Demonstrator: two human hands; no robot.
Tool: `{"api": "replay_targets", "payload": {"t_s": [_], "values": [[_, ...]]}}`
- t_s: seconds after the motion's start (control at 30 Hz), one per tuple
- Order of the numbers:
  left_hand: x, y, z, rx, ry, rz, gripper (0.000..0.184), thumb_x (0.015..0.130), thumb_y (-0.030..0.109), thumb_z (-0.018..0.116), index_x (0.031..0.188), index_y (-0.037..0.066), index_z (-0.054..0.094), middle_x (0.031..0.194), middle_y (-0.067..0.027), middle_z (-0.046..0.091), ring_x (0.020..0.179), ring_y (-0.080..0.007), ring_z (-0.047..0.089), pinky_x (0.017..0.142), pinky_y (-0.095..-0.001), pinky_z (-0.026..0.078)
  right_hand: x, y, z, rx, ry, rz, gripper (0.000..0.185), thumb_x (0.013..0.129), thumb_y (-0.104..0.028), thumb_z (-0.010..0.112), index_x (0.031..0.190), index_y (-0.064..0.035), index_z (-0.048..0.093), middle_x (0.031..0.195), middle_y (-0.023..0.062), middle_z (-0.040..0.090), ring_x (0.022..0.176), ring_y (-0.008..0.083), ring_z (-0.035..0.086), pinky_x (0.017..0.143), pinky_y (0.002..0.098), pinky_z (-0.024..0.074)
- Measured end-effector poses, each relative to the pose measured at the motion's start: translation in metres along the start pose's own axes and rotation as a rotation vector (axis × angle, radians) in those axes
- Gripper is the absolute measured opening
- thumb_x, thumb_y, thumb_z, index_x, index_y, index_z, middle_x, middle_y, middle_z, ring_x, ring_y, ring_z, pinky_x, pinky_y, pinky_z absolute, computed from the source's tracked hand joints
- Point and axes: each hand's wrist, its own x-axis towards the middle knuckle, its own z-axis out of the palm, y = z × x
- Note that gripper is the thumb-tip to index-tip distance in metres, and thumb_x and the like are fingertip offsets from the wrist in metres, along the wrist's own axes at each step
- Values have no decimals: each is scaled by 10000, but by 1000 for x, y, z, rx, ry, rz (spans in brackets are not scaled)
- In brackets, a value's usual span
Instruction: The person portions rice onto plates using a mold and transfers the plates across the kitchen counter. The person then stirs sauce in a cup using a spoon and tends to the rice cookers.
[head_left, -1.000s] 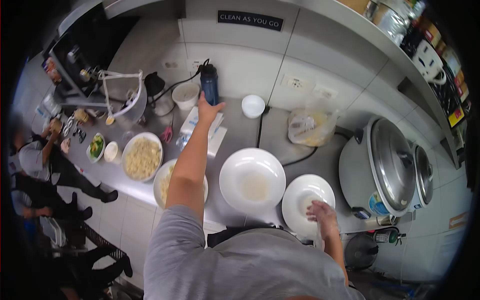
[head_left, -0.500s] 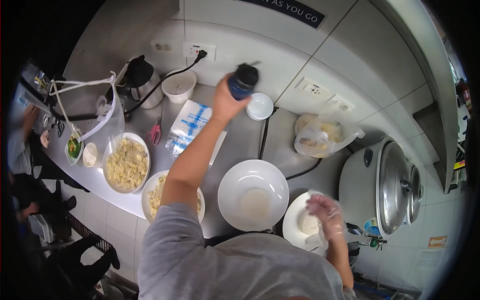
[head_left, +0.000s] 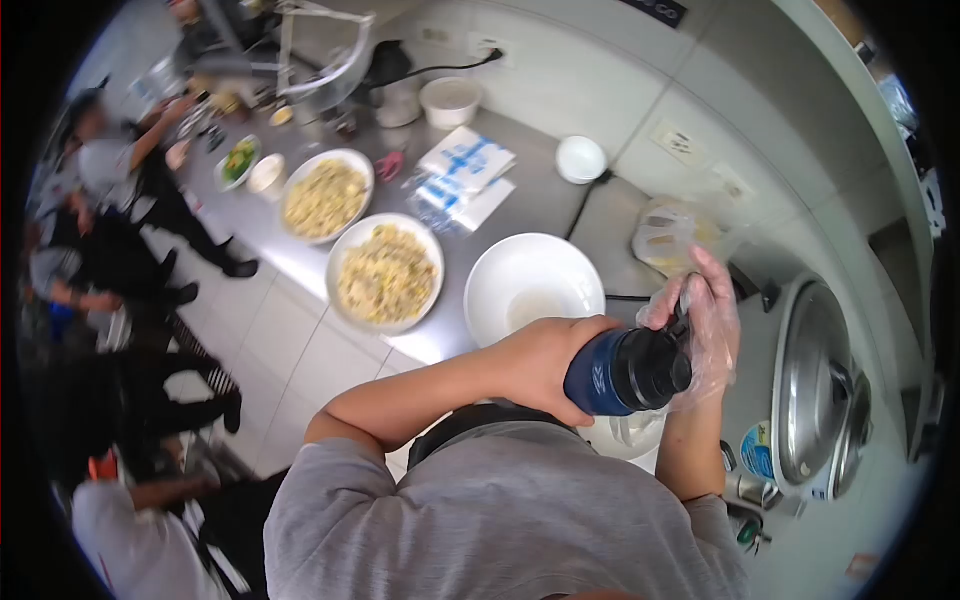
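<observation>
My left hand [head_left: 550,370] is wrapped round a dark blue bottle [head_left: 600,375] with a black lid [head_left: 655,368], tilted toward the right in front of my chest. My right hand [head_left: 710,325], in a clear plastic glove, is at the lid; its fingers are bent around the loop on top, with one finger raised. Beneath and behind the bottle lie a large white bowl [head_left: 520,280] with a little pale matter at its bottom and a white plate [head_left: 640,440], partly hidden by the bottle and my hands.
Two bowls of yellowish food [head_left: 388,275] [head_left: 325,196] stand on the steel counter at left, near blue-and-white packets [head_left: 465,160]. A small white bowl [head_left: 581,160] and a plastic bag [head_left: 675,235] sit by the wall. A big lidded pot [head_left: 800,390] is at right. Several people stand at left.
My left hand has gripped the blue bottle and brought it from the wall to my chest. My gloved right hand has risen from the plate to its lid. The view has shifted.
</observation>
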Motion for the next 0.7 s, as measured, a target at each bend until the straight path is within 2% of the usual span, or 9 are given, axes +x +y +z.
{"api": "replay_targets", "payload": {"t_s": [0.1, 0.13, 0.27, 0.37, 0.47, 0.5, 0.57, 0.67, 0.7], "values": [[-26, 2, 25, -231, -40, -82, 861, 485, 253, 852, 1206, 27, 439, 1046, -144, 610, 955, -271, 609, 855, -347, 452, -18, 5, -9, 136, -52, 161, 424, 895, -277, 578, 1193, -3, 451, 691, 78, 525, 616, 182, 562, 645, 324, 508], [-34, 6, 38, -260, -24, -132, 895, 480, 259, 866, 1228, 31, 431, 1093, -111, 595, 1009, -215, 578, 896, -319, 422, -25, 7, -17, 167, -95, 198, 384, 893, -289, 579, 1150, -25, 471, 667, 74, 526, 572, 186, 558, 626, 339, 516], [-46, 15, 109, -496, 98, -159, 962, 478, 221, 872, 1288, 19, 393, 1185, -100, 536, 1102, -180, 501, 972, -297, 362, -49, 16, -51, 275, -249, 245, 317, 894, -306, 576, 1051, -46, 484, 599, 62, 504, 497, 182, 526, 594, 338, 510], [-45, 24, 147, -533, 162, -156, 969, 487, 204, 869, 1301, 11, 380, 1194, -104, 533, 1106, -187, 502, 976, -299, 359, -60, 8, -73, 257, -348, 276, 323, 897, -299, 572, 1072, -45, 476, 592, 63, 507, 479, 174, 515, 584, 331, 505], [-40, 37, 174, -598, 96, -202, 960, 501, 199, 866, 1306, 8, 380, 1212, -101, 523, 1119, -191, 493, 983, -302, 353, -68, 7, -92, 471, -627, 314, 307, 907, -277, 553, 1083, -38, 475, 582, 62, 506, 463, 167, 508, 572, 321, 501], [-32, 45, 185, -559, -9, -158, 938, 507, 187, 863, 1297, 4, 392, 1207, -99, 524, 1116, -194, 493, 985, -307, 352, -70, 2, -98, 614, -926, 490, 325, 918, -296, 520, 1105, -34, 470, 577, 71, 518, 458, 170, 513, 559, 310, 492], [-19, 51, 198, -606, -116, -141, 937, 494, 213, 867, 1283, 3, 408, 1182, -98, 538, 1104, -190, 500, 982, -306, 355, -77, -12, -102, 761, -1256, 482, 368, 926, -323, 495, 1148, -31, 472, 667, 92, 565, 507, 161, 547, 545, 288, 480], [-6, 67, 190, -344, -4, -136, 924, 482, 250, 866, 1255, -4, 426, 1141, -105, 561, 1069, -203, 526, 956, -314, 379, -69, -47, -107, -13, -702, 205, 444, 905, -348, 531, 1224, -45, 472, 819, 114, 606, 560, 158, 571, 546, 278, 476], [-7, 78, 191, -246, 67, -177, 916, 486, 258, 859, 1253, 7, 428, 1130, -109, 564, 1059, -211, 534, 945, -316, 386, -68, -44, -125, -39, -587, 117, 474, 891, -357, 547, 1249, -59, 462, 855, 113, 607, 590, 154, 575, 554, 276, 477]]}}
